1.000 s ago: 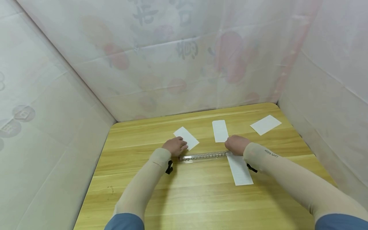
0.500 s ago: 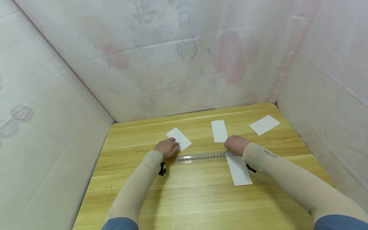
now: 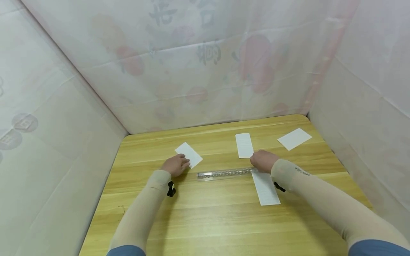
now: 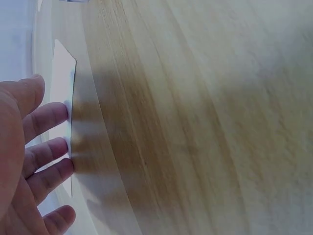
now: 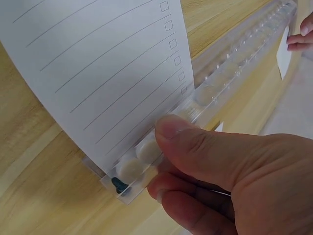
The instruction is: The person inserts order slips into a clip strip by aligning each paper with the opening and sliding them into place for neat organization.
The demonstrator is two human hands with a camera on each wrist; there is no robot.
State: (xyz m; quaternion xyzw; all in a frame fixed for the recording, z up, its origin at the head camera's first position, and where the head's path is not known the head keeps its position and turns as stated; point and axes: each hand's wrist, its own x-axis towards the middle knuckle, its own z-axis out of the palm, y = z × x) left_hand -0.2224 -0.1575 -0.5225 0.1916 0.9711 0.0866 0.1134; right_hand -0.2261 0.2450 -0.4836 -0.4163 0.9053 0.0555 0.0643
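Note:
My right hand (image 3: 264,161) pinches one end of a long clear plastic case (image 3: 224,173) between thumb and fingers. White round pieces and a small dark green piece show inside the case in the right wrist view. Against it lies a lined paper sheet with checkboxes (image 5: 112,63), partly hidden under the right hand in the head view. My left hand (image 3: 175,165) rests its extended fingertips on a small white paper (image 3: 193,156), left of the case. In the left wrist view these fingers (image 4: 46,152) are spread slightly, over the paper (image 4: 62,63).
Another lined white sheet (image 3: 244,145) lies just behind the right hand. A further white paper (image 3: 294,138) is at the table's far right. The wooden table (image 3: 205,220) is bounded by printed cloth walls (image 3: 192,71) at its back and sides.
My left hand has slid left, taking the small white paper with it, away from the end of the plastic case. The right hand and the case have stayed in place.

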